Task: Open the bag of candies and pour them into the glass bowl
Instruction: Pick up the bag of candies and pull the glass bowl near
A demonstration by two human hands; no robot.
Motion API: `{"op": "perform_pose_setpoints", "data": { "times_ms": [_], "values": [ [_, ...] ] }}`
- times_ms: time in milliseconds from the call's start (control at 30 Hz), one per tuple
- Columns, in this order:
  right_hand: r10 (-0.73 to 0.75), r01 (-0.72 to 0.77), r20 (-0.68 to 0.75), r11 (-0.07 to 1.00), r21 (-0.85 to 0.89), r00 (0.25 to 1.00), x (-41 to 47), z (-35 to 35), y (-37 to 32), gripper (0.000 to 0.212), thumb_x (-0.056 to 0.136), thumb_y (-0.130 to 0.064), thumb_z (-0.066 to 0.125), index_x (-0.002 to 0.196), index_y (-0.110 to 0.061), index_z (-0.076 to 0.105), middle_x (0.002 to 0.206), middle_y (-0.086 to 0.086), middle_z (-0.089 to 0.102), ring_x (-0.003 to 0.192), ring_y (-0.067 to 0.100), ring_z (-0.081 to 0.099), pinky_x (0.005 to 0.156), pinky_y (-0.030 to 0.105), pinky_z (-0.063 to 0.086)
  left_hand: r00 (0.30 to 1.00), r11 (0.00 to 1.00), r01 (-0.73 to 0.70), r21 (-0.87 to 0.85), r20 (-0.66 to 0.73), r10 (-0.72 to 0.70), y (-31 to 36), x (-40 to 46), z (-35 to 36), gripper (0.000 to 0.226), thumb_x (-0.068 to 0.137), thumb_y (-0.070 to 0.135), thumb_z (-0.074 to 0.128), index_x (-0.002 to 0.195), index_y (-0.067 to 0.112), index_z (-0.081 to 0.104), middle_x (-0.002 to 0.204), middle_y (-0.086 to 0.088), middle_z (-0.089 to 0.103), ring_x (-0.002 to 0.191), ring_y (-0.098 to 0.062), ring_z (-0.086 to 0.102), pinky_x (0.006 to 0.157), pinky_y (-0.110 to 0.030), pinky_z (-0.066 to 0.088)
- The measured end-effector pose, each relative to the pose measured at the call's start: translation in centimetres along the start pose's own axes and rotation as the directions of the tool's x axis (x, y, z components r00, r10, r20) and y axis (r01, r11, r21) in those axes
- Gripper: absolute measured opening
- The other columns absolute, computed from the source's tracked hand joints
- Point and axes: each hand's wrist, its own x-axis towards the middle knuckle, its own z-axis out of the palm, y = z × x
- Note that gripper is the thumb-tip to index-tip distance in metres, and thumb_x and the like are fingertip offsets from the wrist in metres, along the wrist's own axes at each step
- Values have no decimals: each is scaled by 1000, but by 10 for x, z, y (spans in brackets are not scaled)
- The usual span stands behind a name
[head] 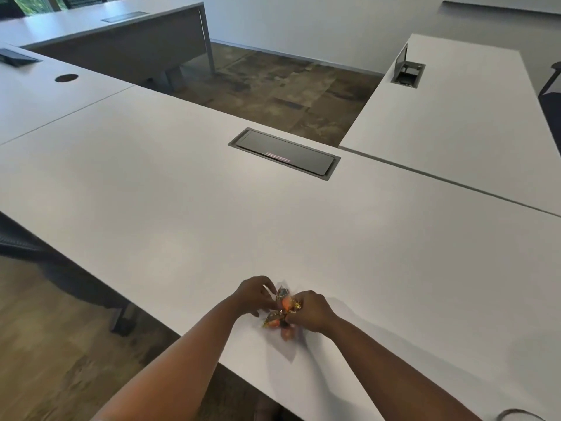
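A small clear bag of candies point(281, 311), with orange sweets in gold-trimmed wrappers, is held just above the white table point(182, 208) near its front edge. My left hand point(253, 294) pinches the bag's upper left part. My right hand point(309, 311) grips its right side, fingers closed over the plastic. Part of the bag is blurred and hidden behind my fingers. No glass bowl is in view.
A closed dark cable hatch point(283, 153) is set into the table straight ahead. A second white table point(455, 123) with an open cable box point(408, 72) joins on the right. More desks stand at the back left. A chair point(45, 253) sits left of the table.
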Motion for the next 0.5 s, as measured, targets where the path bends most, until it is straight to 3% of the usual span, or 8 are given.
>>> {"op": "perform_pose_setpoints", "data": {
  "times_ms": [100,167,267,333,500],
  "values": [
    [41,-32,-36,971,237,999,-2,-13,2,27,70,-12,68,53,-24,51,62,0,54,67,19,55,61,24,46,998,994,-52,-95,-23,50,11,1,-4,25,69,19,80,82,22,59,74,3,62,67,-8,59,53,-18,47],
    [68,-36,-64,909,415,996,-6,-25,4,23,72,-6,67,59,-21,57,66,2,58,63,15,58,56,21,51,994,981,-84,-174,-77,72,21,4,-6,32,68,27,81,94,20,62,89,-1,65,86,-15,60,67,-23,46],
    [83,-5,-91,768,641,992,-11,-42,6,20,78,2,62,67,-15,61,69,5,60,62,14,59,55,19,54,991,941,-31,-338,-134,-15,41,4,-6,43,76,43,70,107,15,61,106,-4,61,103,-20,56,72,-29,45],
    [97,13,-102,655,756,990,-15,-53,6,14,80,4,61,77,-10,63,71,7,62,63,15,60,59,21,55,996,901,36,-432,-59,-68,53,2,-7,40,79,48,65,97,12,61,100,-7,63,96,-22,61,77,-33,50],
    [149,61,-131,402,913,980,-25,-76,13,15,84,2,60,98,-3,60,73,6,62,59,12,62,67,26,56,998,851,40,-523,56,-12,84,-1,1,25,80,32,69,81,7,67,77,-8,67,54,-14,68,50,-22,58]
  ]
}}
